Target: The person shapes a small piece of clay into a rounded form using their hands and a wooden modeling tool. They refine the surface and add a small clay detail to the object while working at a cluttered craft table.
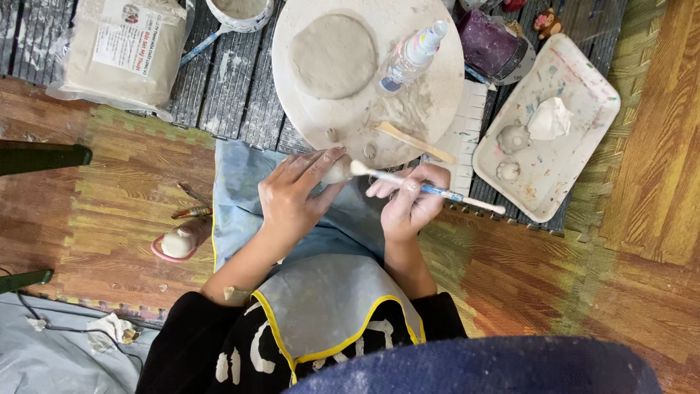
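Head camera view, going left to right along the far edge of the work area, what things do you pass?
Bagged block of clay → white bowl → flat clay disc on the round board → spray bottle → purple container → white rectangular tray.

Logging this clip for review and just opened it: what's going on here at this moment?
A person sits on the floor in an apron, working clay. The left hand holds a small lump of clay, while the right hand grips a ball-tipped modelling tool with its tip against the lump. Ahead, a round board carries a flat clay disc, a spray bottle and a wooden stick. A white tray to the right holds small clay pieces.
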